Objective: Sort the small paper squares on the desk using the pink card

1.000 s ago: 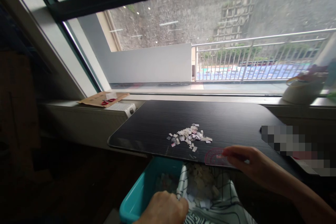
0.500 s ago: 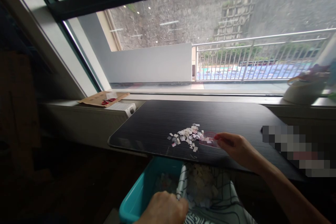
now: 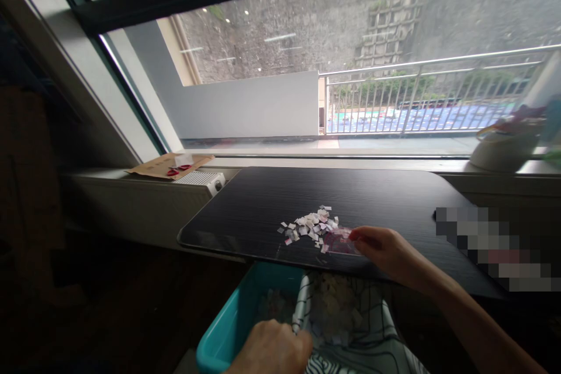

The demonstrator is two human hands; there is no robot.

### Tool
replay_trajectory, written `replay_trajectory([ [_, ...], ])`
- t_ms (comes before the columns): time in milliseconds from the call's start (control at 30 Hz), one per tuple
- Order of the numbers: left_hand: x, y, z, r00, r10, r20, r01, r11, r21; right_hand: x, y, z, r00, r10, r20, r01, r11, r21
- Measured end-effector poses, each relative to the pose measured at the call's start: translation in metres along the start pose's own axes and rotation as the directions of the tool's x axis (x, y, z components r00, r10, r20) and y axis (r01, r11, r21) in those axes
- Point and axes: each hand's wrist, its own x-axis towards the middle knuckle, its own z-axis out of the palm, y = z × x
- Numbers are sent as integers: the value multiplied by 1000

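My right hand (image 3: 379, 245) is closed in a pinch on a clear plastic bag with pink print (image 3: 340, 241). The bag lies low over the black table (image 3: 272, 190), touching the right side of a loose pile of small white paper pieces (image 3: 312, 222). My left hand (image 3: 277, 343) is a closed fist below the table edge, between a teal bin (image 3: 222, 322) and a white bag with dark lines (image 3: 372, 336). The lined bag's rim runs up to its thumb. Its fingertips are hidden, so what it grips cannot be made out.
Pale scraps (image 3: 335, 298) fill part of the lined bag. On the sill at left lie a brown paper sheet (image 3: 149, 166) and red-handled scissors (image 3: 179, 170), beside a white radiator (image 3: 202, 180). A pale pot (image 3: 502, 149) stands at right. A window spans the back.
My right hand has moved slightly left and down, bringing the plastic bag closer to the near edge of the paper pile. My left hand has stayed nearly still.
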Motion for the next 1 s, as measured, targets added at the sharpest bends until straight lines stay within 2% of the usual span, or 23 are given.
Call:
replay_trajectory([
  [167,2,-1,5,1000,5,-11,-5,1000,-12,-3,4,-11,997,60,-52,-65,994,-92],
  [367,5,-3,10,998,-4,-63,3,1000,-13,-9,-5,-13,999,29,-43,-34,991,-127],
  [500,4,-3,8,1000,-5,-13,5,1000,-16,-16,-4,-19,1000,23,17,-21,995,-95],
  [700,3,-2,8,999,-2,-42,1,1000,-25,-14,5,-26,999,46,-25,-48,994,-99],
  [800,4,-3,8,1000,-10,-20,9,1000,-27,-12,5,-25,997,45,-64,-51,994,-96],
  [933,4,-2,6,1000,-4,-21,4,1000,-23,-15,4,-24,1000,17,0,-17,999,-42],
  [1000,2,-1,5,1000,-2,-26,1,1000,-29,-16,3,-25,999,37,-28,-38,998,-53],
])
